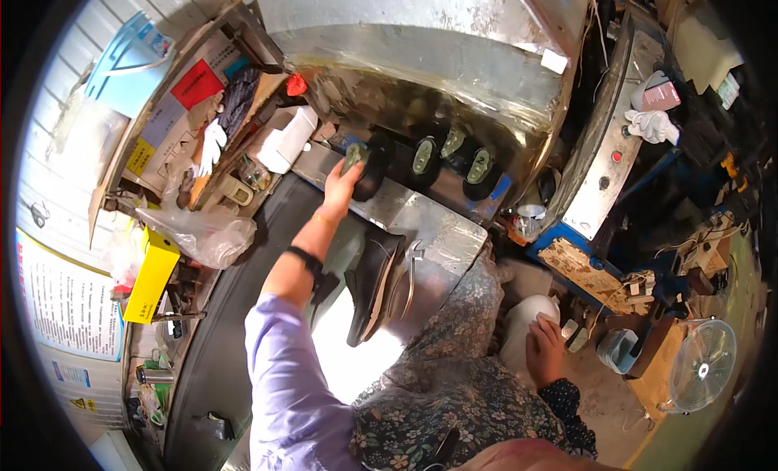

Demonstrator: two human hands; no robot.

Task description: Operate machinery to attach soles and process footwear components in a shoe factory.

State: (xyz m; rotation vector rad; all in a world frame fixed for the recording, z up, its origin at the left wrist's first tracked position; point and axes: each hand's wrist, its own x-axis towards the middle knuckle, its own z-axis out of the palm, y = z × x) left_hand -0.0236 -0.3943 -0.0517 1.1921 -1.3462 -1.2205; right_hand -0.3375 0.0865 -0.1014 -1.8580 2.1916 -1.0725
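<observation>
Left hand (344,183) on the dark shoe (371,179)!
Fingers close round its green top (354,155) by the metal ledge (438,228), left of three green-topped shoes (423,157); right hand (545,349) half-curled, grip impossible to tell.

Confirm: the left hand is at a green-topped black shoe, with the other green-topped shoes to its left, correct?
No: the head view shows the other green-topped shoes to the right of the black shoe at the left hand.
</observation>
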